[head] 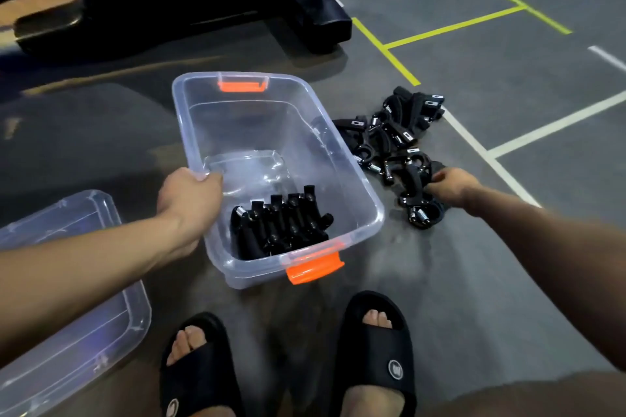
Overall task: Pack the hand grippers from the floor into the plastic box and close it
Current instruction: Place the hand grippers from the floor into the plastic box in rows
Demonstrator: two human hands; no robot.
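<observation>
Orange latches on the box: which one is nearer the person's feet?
The flipped-out orange latch on the box's near end, by the packed grippers; the other latch sits at the far end.

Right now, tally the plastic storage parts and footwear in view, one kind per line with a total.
Clear plastic box: 1
Clear plastic lid lying on the floor: 1
Orange latches on the box: 2
Black slide sandals: 2
Total: 6
</observation>
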